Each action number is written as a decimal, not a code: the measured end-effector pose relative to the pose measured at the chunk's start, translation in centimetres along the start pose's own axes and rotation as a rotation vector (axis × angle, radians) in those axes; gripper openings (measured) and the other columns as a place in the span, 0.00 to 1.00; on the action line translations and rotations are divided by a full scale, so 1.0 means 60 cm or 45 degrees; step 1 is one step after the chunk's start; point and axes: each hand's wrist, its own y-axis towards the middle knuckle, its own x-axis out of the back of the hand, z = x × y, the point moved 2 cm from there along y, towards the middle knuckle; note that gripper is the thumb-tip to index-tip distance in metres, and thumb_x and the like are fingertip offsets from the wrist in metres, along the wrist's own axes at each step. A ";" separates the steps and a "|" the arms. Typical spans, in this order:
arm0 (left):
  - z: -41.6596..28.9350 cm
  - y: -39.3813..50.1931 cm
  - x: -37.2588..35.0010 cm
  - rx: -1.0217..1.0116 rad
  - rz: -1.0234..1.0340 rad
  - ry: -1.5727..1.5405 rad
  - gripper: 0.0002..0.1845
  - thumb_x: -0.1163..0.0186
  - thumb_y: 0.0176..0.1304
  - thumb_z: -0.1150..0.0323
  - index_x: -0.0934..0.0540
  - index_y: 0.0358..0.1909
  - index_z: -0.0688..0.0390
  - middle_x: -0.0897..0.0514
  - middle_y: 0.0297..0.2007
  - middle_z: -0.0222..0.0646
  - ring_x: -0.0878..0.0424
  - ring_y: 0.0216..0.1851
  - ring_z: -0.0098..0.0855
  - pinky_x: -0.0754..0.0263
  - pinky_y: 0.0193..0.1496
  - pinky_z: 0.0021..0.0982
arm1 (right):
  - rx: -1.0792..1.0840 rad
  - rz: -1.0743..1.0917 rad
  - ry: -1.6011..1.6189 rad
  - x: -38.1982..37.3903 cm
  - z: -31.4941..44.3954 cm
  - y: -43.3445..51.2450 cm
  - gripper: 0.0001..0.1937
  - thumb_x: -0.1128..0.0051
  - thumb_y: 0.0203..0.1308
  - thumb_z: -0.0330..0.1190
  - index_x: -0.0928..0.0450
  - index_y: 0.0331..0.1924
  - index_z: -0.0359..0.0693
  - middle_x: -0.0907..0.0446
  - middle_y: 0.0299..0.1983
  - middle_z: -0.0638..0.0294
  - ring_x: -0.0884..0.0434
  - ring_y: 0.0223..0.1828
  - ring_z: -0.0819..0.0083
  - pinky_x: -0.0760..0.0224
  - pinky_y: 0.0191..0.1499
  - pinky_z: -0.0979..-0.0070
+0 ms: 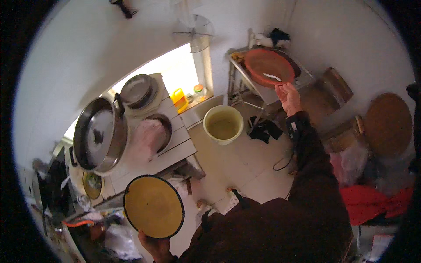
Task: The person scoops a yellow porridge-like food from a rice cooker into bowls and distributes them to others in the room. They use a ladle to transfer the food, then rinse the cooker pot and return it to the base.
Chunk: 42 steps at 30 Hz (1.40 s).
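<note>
My left hand (155,246), low in the view, grips the rim of a round yellow enamel dish (153,207) with a dark edge. The dish is tilted so that its bare inner face shows. My right hand (289,98) is stretched out to the upper right. Its fingertips are at the near rim of a red plastic basin (263,59); whether they hold the rim or only overlap it cannot be made out. Inside that basin lies a slim white object (272,77), perhaps a spoon. A metal-legged stand (250,80) bears the basin.
On the white slatted table (179,148) at left stand a large metal pan (98,131), stacked metal bowls (136,90) and a bowl with a pink plastic bag (149,134). A pale bucket (223,123) stands on the floor beside black items (264,129). Wooden boards (388,125) lean at right.
</note>
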 end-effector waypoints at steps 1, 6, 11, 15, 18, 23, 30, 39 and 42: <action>0.003 -0.017 0.012 -0.035 -0.051 0.000 0.36 0.42 0.63 0.47 0.36 0.68 0.54 0.33 0.66 0.39 0.30 0.64 0.45 0.31 0.62 0.56 | -0.110 0.056 -0.073 -0.018 -0.017 -0.005 0.09 0.46 0.65 0.31 0.28 0.46 0.38 0.20 0.32 0.60 0.19 0.35 0.69 0.21 0.46 0.71; -0.008 -0.128 0.064 -0.252 -0.264 -0.008 0.40 0.36 0.59 0.49 0.36 0.69 0.55 0.32 0.67 0.43 0.33 0.66 0.49 0.34 0.65 0.53 | -0.672 0.312 -0.344 -0.085 -0.133 -0.172 0.13 0.43 0.64 0.33 0.29 0.51 0.42 0.19 0.36 0.62 0.19 0.38 0.72 0.23 0.44 0.74; -0.037 -0.235 0.111 -0.558 -0.361 -0.208 0.39 0.39 0.59 0.50 0.37 0.69 0.54 0.35 0.68 0.40 0.37 0.68 0.47 0.37 0.66 0.56 | -0.985 0.750 -0.395 -0.143 -0.203 -0.384 0.05 0.42 0.64 0.31 0.25 0.40 0.43 0.22 0.34 0.66 0.23 0.34 0.77 0.27 0.38 0.78; -0.096 -0.339 0.252 -0.654 -0.489 -0.397 0.35 0.41 0.62 0.51 0.35 0.68 0.54 0.33 0.68 0.38 0.35 0.67 0.45 0.38 0.67 0.55 | -0.850 1.275 -0.601 -0.237 -0.235 -0.561 0.04 0.41 0.61 0.29 0.24 0.33 0.41 0.24 0.28 0.68 0.26 0.29 0.79 0.30 0.36 0.79; -0.123 -0.445 0.359 -0.801 -0.381 -0.385 0.32 0.42 0.64 0.53 0.33 0.67 0.55 0.28 0.64 0.36 0.31 0.65 0.42 0.36 0.65 0.50 | -0.829 1.374 -0.640 -0.297 -0.250 -0.710 0.03 0.43 0.62 0.27 0.25 0.32 0.39 0.24 0.30 0.66 0.27 0.29 0.79 0.32 0.35 0.80; -0.136 -0.659 0.488 -0.981 -0.396 -0.595 0.31 0.41 0.64 0.55 0.32 0.66 0.56 0.28 0.65 0.36 0.31 0.65 0.40 0.37 0.66 0.48 | -1.044 1.631 -0.660 -0.371 -0.307 -0.991 0.06 0.45 0.66 0.31 0.23 0.37 0.36 0.23 0.29 0.64 0.27 0.27 0.76 0.32 0.32 0.77; -0.164 -0.831 0.664 -1.234 -0.638 -0.767 0.33 0.43 0.65 0.51 0.35 0.68 0.55 0.31 0.67 0.36 0.34 0.67 0.42 0.39 0.68 0.46 | -1.164 2.306 -0.797 -0.569 -0.438 -1.354 0.18 0.53 0.71 0.42 0.23 0.48 0.34 0.19 0.34 0.61 0.22 0.30 0.74 0.28 0.33 0.74; -0.297 -0.992 0.846 -1.616 -1.149 -0.950 0.31 0.46 0.65 0.48 0.32 0.66 0.51 0.31 0.65 0.38 0.32 0.65 0.44 0.38 0.66 0.52 | -0.946 3.040 -0.776 -0.899 -0.624 -1.884 0.13 0.42 0.63 0.34 0.24 0.47 0.35 0.20 0.36 0.64 0.19 0.35 0.77 0.27 0.36 0.81; -0.343 -1.050 0.890 -1.776 -1.238 -1.031 0.31 0.44 0.64 0.45 0.32 0.65 0.48 0.31 0.66 0.37 0.32 0.65 0.43 0.37 0.64 0.57 | -0.935 3.221 -0.362 -1.024 -0.637 -2.104 0.16 0.40 0.63 0.34 0.26 0.50 0.36 0.20 0.34 0.64 0.21 0.33 0.80 0.27 0.34 0.83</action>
